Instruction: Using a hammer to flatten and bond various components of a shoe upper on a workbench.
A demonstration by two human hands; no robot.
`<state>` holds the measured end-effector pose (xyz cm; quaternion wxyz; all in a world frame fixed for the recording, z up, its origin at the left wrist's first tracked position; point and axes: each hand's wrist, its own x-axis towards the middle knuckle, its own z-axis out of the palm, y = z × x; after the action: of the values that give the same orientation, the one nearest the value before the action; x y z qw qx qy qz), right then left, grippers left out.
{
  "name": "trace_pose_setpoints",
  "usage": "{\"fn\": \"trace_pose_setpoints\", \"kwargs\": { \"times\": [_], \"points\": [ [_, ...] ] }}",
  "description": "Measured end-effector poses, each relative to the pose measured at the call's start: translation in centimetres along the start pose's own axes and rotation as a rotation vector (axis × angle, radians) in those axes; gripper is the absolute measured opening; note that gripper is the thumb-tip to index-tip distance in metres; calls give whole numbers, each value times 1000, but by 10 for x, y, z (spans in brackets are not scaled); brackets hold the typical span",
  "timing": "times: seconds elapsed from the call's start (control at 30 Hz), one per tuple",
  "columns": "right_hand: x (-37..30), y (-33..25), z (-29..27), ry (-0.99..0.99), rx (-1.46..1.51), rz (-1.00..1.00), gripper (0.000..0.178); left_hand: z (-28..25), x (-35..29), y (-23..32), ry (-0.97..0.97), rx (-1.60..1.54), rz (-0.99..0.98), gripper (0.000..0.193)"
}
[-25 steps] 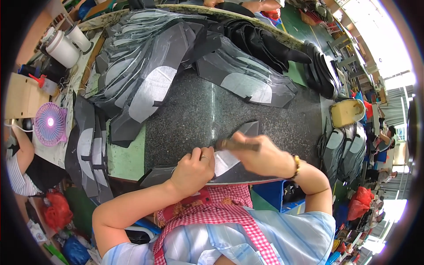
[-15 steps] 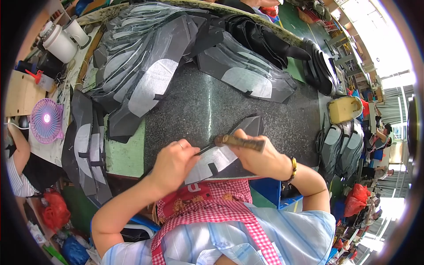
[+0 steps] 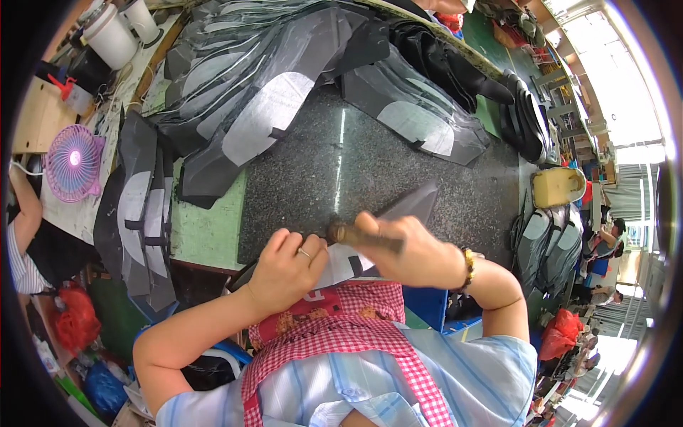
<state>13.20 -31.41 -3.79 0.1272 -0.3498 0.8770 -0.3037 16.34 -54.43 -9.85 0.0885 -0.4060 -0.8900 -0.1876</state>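
Gray and white, a flat piece (image 3: 411, 205) lies at the near edge of the speckled bench (image 3: 299, 181). The left hand (image 3: 287, 273) pinches it; the right hand (image 3: 421, 255) grips a brown hammer-like tool (image 3: 366, 238).

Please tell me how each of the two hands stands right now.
Left hand: curled at the gray piece; whether it grips cannot be told.
Right hand: closed, holding the brown tool.

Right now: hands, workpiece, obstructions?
Right hand grips brown cylindrical tool. Left hand at flat dark grey silver-patched piece. Stacked grey pieces beyond, apart from both hands.
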Motion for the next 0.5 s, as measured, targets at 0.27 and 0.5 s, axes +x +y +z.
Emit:
{"fn": "trace_pose_setpoints", "kwargs": {
  "times": [0.27, 0.5],
  "points": [
    [9, -20, 2, -161, -63, 58, 32, -3, -17, -16, 44, 35, 156, 26],
    [-2, -7, -18, -86, -173, 105, 26, 18, 10, -6, -18, -246, -44, 29]
  ]
}}
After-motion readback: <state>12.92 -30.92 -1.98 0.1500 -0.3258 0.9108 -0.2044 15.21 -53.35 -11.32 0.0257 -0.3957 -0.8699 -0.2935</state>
